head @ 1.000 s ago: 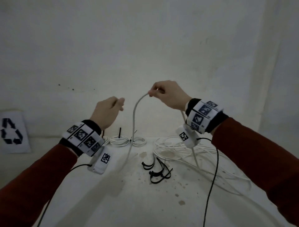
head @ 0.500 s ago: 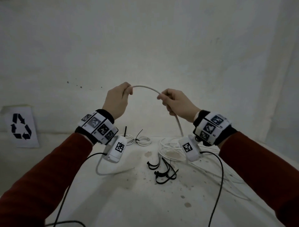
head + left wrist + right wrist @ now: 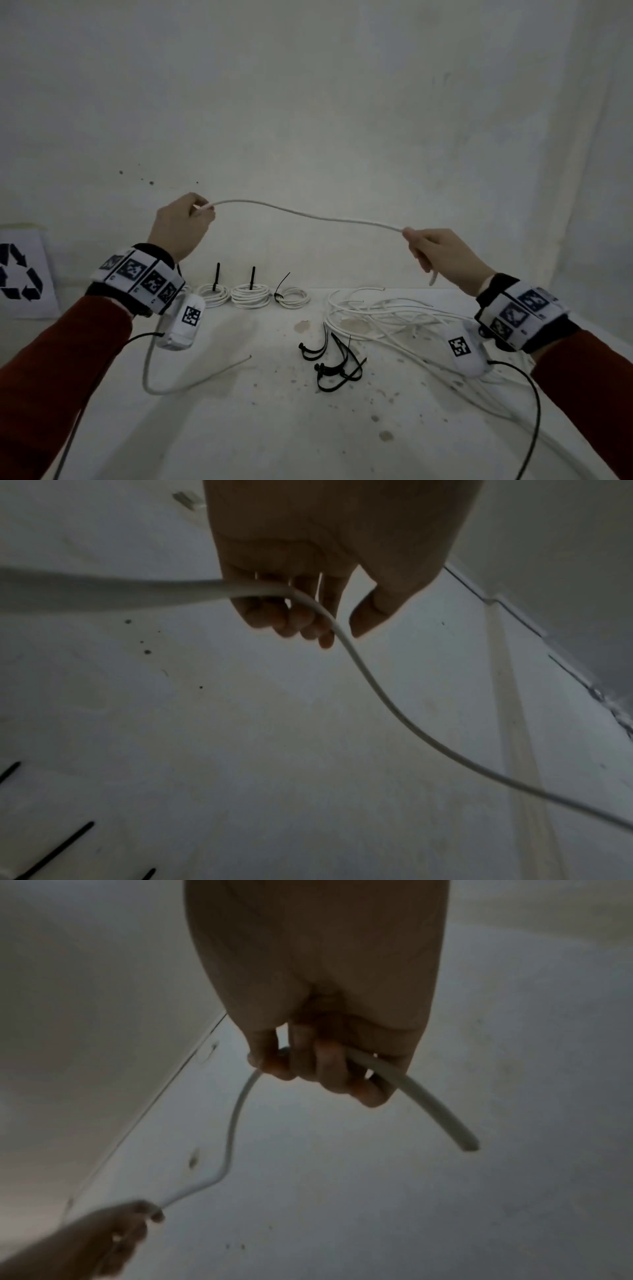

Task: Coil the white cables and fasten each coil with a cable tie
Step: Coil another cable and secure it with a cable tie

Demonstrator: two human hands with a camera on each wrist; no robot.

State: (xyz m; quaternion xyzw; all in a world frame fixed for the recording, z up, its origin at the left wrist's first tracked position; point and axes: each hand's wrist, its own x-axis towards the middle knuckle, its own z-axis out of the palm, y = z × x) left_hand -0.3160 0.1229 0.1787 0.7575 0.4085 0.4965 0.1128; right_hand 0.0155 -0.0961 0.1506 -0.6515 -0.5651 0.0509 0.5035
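Observation:
A white cable (image 3: 308, 215) stretches in the air between my two raised hands. My left hand (image 3: 181, 228) has its fingers curled round the cable (image 3: 359, 664); the slack hangs down past that wrist and ends on the table (image 3: 219, 371). My right hand (image 3: 435, 253) grips the cable (image 3: 411, 1091) near its other end, and a short stub (image 3: 433, 279) sticks out below the fist. Three coiled white cables (image 3: 251, 294) with black ties lie at the back of the table. Loose black cable ties (image 3: 330, 359) lie in the middle.
A tangle of loose white cables (image 3: 387, 318) covers the right side of the stained white table (image 3: 274, 428). A recycling sign (image 3: 20, 274) leans on the wall at left. Black sensor leads (image 3: 534, 404) hang from both wrists.
My hands have moved apart, the left to the left and the right down to the right. The cable, arched between them before, is now drawn out longer and flatter.

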